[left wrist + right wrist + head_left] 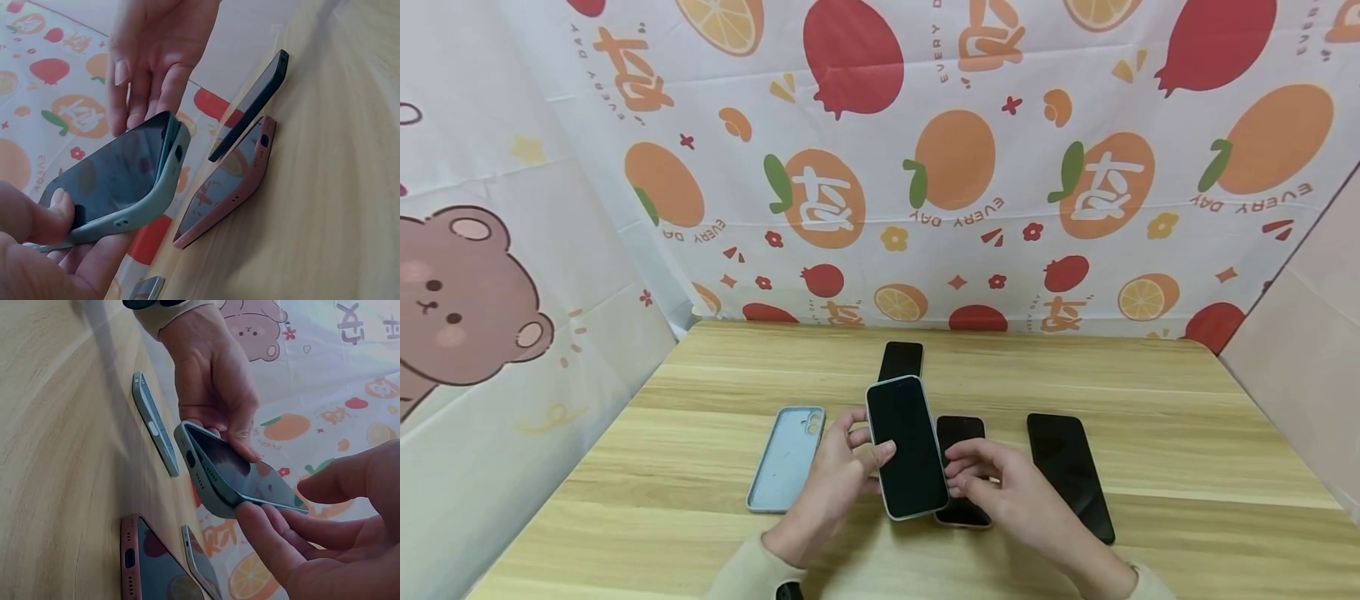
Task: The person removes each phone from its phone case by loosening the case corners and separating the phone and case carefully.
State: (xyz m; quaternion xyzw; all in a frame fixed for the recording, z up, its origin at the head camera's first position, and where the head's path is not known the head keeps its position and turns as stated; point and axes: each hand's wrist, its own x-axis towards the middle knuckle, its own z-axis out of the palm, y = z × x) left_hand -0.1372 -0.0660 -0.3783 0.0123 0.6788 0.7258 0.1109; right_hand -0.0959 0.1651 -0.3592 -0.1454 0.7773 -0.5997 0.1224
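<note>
My left hand (838,471) holds a dark-screened phone (912,450), its thumb on the screen and fingers behind. A pale blue-green phone case (153,206) surrounds the phone's back and sides. Along one long side and corner the phone stands up out of the case, leaving a gap, as both wrist views show. My right hand (1011,492) is at the phone's right edge, fingertips (250,515) touching it from below. The right thumb (325,482) is held apart above the screen, and the fingers are loosely bent.
An empty light blue phone case (784,462) lies left of my hands. Partly behind the right hand is a phone in a pink case (962,429). A larger black phone (1071,467) lies further right, and another phone (901,358) lies behind the held one.
</note>
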